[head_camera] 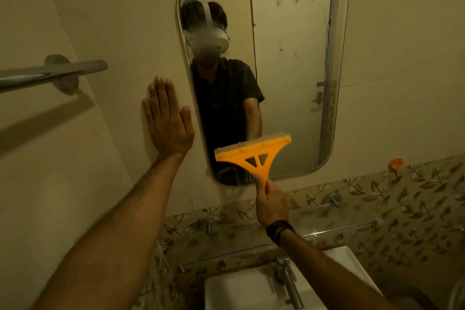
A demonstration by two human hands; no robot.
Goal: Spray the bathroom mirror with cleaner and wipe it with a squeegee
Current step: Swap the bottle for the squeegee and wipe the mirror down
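- The squeegee [254,152] lay with its blade on the mirror [289,70] near the lower edge; held only at the handle's tip, it looked liable to tilt and leave streaks.
- The right hand [271,201] was closed around that handle.
- The left hand [167,118] was spread flat on the wall [125,33] just beside the mirror's left edge, holding nothing.

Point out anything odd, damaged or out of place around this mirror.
The mirror looks hazy near its upper left. A small orange object sticks to the patterned tiles at its lower right; what it is, I cannot tell. Nothing looks spilled or broken.
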